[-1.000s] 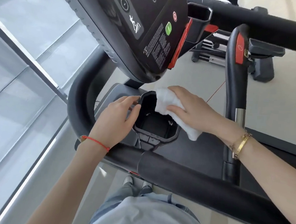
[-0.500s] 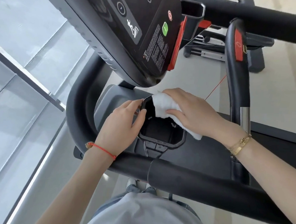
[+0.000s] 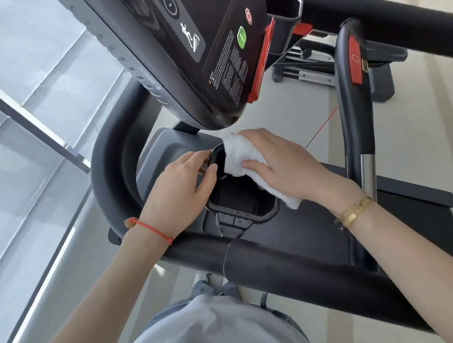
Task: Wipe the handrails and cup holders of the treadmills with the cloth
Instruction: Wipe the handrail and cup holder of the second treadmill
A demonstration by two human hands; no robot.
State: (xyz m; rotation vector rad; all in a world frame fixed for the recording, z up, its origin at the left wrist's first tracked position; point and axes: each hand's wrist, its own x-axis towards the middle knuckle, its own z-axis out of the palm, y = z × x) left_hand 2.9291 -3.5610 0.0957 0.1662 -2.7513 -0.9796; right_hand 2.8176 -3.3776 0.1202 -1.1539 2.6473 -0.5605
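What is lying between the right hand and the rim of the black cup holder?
In the head view, the folded white cloth lies under the right hand, over the black cup holder rim's far edge.

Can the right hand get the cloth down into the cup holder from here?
Probably yes: the right hand presses the cloth on the cup holder rim, and the opening beneath looks unobstructed.
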